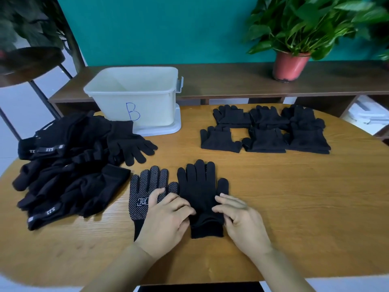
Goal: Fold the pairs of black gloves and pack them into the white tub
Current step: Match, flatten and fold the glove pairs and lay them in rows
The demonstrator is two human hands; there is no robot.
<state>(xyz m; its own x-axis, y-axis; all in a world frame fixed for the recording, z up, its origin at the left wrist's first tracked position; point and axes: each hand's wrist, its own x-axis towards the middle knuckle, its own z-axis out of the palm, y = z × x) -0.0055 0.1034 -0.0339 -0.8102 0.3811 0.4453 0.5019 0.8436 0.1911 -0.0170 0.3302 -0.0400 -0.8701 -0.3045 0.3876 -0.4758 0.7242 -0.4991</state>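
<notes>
My left hand [166,220] hides the white-dotted black glove's [145,186] wrist, fingers lying relaxed, tips touching the plain black knit glove [200,192]; my right hand [242,220] pinches its right edge.

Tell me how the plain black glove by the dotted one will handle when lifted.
Probably floppy: the plain glove lies flat on the table, cuff wrinkled. Likely light, being thin knit. Top may feel slippery: no grip dots show there, unlike the dotted glove.
</notes>
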